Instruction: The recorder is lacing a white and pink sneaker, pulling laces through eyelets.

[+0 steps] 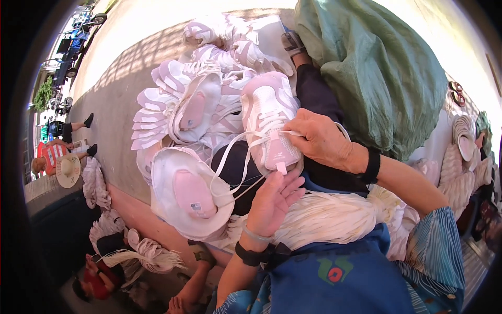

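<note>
A pink and white shoe upper point(271, 99) is held above the lap with its toe pointing far and its pink tongue point(276, 147) toward the near side. A white lace point(254, 134) is threaded through its eyelets, and loose strands are looped out to the left. The lace is pinched between thumb and forefinger of the right hand point(321, 137), whose grip is closed at the upper's right edge. The left hand point(274, 201) is held palm up with fingers spread at the near end; whether the tongue's tab is touched by the thumb cannot be told. On the left, another upper point(194, 193) is turned with its pink underside showing, beside a heap of similar uppers point(157, 112). A bundle of white laces point(329, 215) is laid across the lap, and a green sack point(379, 78) is seen far right. Lacing appears to be in hand, probably near the top eyelets; for the next move, the strand would need to be drawn through evenly while the upper is steadied.
</note>
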